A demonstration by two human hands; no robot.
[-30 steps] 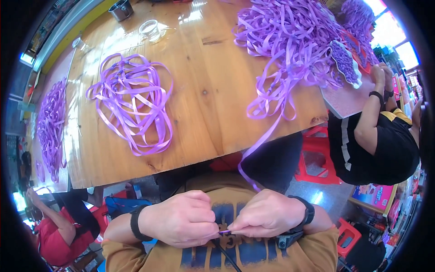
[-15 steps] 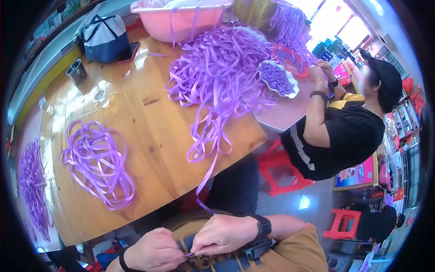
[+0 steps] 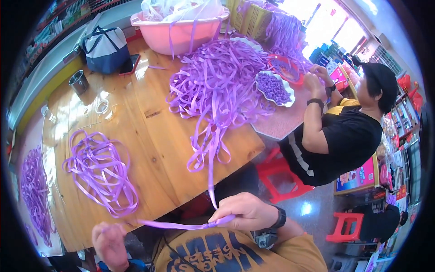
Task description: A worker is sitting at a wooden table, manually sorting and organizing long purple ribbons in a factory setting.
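A wooden tabletop fills the upper left of the view, and a large heap of purple ribbon is spread across it toward one o'clock, below a pink basin. A smaller loose coil of ribbon is laid at nine o'clock. At three o'clock a seated person in a black shirt is seen working over a white dish of small purple pieces.

One ribbon strand is drawn down off the heap and over the tabletop edge to six o'clock, where it is pinched between thumb and fingers of the right hand; from there it is stretched level toward seven o'clock to the left hand, which is closed on its far end.

The strand is judged very light, thin, limp and somewhat slick, so a flat fingertip pinch near the working point would be favoured, with gentle tension kept to avoid twisting or slipping
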